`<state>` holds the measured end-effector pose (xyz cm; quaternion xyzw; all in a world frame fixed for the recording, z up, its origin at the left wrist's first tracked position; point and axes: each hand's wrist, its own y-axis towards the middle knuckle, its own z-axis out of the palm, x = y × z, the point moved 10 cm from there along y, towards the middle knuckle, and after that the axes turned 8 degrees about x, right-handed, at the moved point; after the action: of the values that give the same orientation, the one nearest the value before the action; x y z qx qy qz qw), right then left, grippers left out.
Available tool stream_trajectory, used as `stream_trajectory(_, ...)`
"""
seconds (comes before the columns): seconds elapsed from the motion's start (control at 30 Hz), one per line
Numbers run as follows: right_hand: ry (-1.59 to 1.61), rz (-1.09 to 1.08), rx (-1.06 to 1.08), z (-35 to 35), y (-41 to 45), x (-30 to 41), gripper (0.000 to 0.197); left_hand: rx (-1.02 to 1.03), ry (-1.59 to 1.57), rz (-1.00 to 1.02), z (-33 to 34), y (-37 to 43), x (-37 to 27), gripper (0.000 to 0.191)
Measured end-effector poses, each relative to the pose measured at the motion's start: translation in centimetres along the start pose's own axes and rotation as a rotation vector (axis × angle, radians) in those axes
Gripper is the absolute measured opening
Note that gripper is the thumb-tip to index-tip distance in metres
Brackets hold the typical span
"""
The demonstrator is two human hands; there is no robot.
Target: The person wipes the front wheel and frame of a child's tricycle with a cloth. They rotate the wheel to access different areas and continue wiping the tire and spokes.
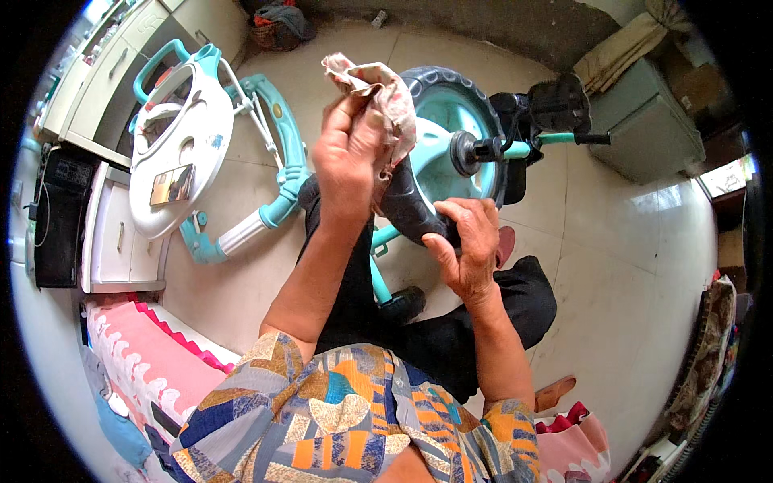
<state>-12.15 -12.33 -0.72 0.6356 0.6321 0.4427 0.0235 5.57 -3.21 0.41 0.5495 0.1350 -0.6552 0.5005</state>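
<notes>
In my left hand (pixel 350 157) I grip a crumpled pale cloth (pixel 392 108) with reddish marks, which lies against the left side of a black tyre (pixel 398 208). That tyre runs round a turquoise wheel (pixel 444 148) of a child's tricycle, held up between my legs. A black pedal (pixel 485 150) sticks out from the wheel's hub. My right hand (pixel 468 241) grips the tyre at its lower edge, thumb on one side and fingers on the other. Below it, a turquoise frame tube (pixel 378 281) leads down to a small black wheel (pixel 403 305).
On the left stands a white and turquoise baby walker (pixel 181 145) with a phone (pixel 172 185) on its tray. White cabinets (pixel 115 229) line the left wall. A grey box (pixel 649 127) sits at the far right. Near my right side lies a brown slipper (pixel 554 392) on the tiled floor (pixel 610 290).
</notes>
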Motion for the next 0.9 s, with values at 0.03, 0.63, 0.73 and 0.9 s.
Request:
stream_trajectory(0.03,0.013,0.005,0.006,0.1,0.0,-0.1,0.043,0.032,0.167,0.02,0.4,-0.5,-0.3,0.048)
stream_trajectory(0.63,-0.044,-0.078,-0.055,0.6,1.1,1.0,0.043,0.313,-0.351,-0.441,1.3,6.8,7.9,0.032)
stream_trajectory(0.73,-0.036,-0.065,-0.047,1.1,1.0,0.9,0.043,0.153,-0.555,-0.492,0.4,4.5,9.1,0.032)
stream_trajectory(0.9,-0.068,-0.067,-0.052,1.5,1.2,1.1,0.044,0.149,-0.821,-0.453,-0.7,-0.6,8.4,0.034)
